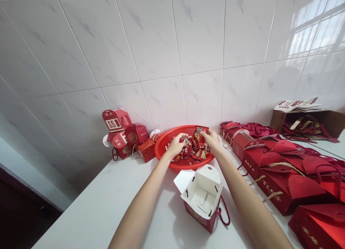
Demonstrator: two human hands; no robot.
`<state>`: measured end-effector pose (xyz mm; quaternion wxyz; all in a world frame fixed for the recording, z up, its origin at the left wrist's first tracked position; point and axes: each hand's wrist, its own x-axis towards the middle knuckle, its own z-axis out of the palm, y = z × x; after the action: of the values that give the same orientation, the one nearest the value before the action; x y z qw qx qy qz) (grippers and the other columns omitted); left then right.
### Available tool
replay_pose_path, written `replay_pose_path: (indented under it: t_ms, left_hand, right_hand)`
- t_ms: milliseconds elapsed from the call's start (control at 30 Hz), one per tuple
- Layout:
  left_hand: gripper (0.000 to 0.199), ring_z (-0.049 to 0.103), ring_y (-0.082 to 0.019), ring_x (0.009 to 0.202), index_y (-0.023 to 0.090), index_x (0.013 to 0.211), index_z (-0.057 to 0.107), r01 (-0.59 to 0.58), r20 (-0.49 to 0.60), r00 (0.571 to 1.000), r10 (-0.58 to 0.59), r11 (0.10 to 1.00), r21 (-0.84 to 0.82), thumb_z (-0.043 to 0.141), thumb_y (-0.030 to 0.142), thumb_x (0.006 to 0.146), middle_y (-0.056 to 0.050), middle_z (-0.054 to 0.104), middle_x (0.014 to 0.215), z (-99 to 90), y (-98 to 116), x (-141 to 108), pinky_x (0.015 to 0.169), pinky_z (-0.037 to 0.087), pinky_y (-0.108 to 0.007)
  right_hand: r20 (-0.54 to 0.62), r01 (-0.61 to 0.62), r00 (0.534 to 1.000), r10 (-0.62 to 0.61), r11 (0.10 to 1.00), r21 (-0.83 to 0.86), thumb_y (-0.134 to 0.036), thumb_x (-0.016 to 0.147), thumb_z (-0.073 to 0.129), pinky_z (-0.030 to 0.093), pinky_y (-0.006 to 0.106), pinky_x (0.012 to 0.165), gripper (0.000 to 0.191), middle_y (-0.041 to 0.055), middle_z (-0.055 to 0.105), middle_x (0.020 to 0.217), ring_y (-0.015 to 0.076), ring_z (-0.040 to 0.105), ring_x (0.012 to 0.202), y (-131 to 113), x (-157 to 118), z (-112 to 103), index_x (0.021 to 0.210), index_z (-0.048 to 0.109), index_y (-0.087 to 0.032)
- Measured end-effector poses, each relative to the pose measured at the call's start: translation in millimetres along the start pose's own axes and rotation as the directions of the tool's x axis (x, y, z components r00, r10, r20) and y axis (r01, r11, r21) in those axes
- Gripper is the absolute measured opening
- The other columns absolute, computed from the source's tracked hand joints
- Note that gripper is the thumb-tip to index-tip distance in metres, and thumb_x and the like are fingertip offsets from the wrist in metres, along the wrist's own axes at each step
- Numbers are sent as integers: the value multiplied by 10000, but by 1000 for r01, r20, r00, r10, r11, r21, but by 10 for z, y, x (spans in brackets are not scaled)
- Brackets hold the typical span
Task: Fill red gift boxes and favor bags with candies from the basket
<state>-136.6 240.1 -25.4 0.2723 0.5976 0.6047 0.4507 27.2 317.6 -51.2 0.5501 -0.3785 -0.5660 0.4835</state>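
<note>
A red plastic basket (pixel 161 145) with a perforated wall holds many wrapped sweets (pixel 190 155), mostly red with some gold. Over its left part, my left hand (pixel 176 147) has its fingers curled around a small red-and-white wrapped sweet (pixel 186 142). On the right side of the basket, my right hand (pixel 212 140) pinches a red snack packet (pixel 198 134) with a brown and gold print. Between my forearms stands an open gift box (pixel 201 200), red outside and white inside, with its flaps up and a dark red cord at its right. Its visible inside is bare.
Several closed red gift boxes (pixel 285 184) with cord handles stand in rows on the right. More red boxes (pixel 126 135) are stacked left of the basket. A cardboard carton (pixel 335 123) with ribbons and printed cards sits at the far right. A tiled wall (pixel 161 101) backs the white table (pixel 107 202).
</note>
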Motion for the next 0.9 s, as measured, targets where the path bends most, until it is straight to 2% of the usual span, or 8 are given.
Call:
replay_pose_path:
  t_ms: [67,133,267,400,567,700,800,900]
  left_hand:
    - [382,673,-189,1016,192,1095,634,33,-5,999,-34,999,-36,504,60,761,-61,673,1225,0,11,-3,884,561,-332]
    - [339,659,-200,1087,202,1073,647,14,-42,999,-16,999,-32,516,84,783,-60,677,1228,-7,21,0,937,542,-338]
    - [337,598,-199,1217,202,1133,624,-144,-81,987,141,989,-37,555,133,811,-75,646,1307,-26,20,24,1034,482,-340]
    - [347,650,-203,1081,167,1100,602,-251,-77,967,241,953,-170,676,231,768,-96,689,1151,4,-23,72,959,519,-352]
    - [323,649,-162,804,171,938,601,-266,-157,957,244,954,-139,775,293,696,-8,648,831,66,-81,121,768,548,-300]
    - [294,666,-176,840,177,1055,604,-228,-163,962,219,973,-43,706,273,797,-29,680,874,76,-91,121,773,546,-300]
    - [274,676,-196,955,172,1098,629,-126,-3,992,129,975,184,617,143,826,-76,714,1057,79,-92,105,851,536,-311]
    - [372,691,-222,946,178,981,705,-68,269,962,-40,922,381,684,13,649,-56,744,1044,91,-93,76,844,531,-288]
  right_hand:
    - [4,-2,1000,2,1000,9,-387,738,602,534,290,720,302,40,736,874,210,679,845,-13,-10,4,956,656,-185]
    - [4,-3,1000,3,1000,22,-373,743,598,538,296,746,285,42,735,896,209,677,864,-29,-17,6,951,650,-185]
    - [7,-13,1000,12,998,55,-347,758,585,543,304,790,257,53,730,966,207,674,909,-76,-36,2,949,629,-181]
    - [96,-60,994,50,993,105,-366,770,611,577,311,696,252,58,730,953,211,691,850,-169,-105,-8,947,621,-187]
    - [244,-107,967,67,983,151,-370,650,793,581,292,530,359,52,739,900,219,699,753,-299,-211,-22,934,660,-195]
    - [210,-97,976,53,974,206,-332,584,852,583,275,538,418,43,746,870,204,706,720,-308,-210,-24,919,641,-196]
    - [125,-81,991,50,963,258,-348,633,822,603,296,593,404,43,752,916,207,721,761,-276,-177,-23,945,604,-213]
    - [82,-68,996,47,957,283,-337,635,815,610,315,624,391,47,754,912,223,729,795,-250,-158,-18,937,603,-212]
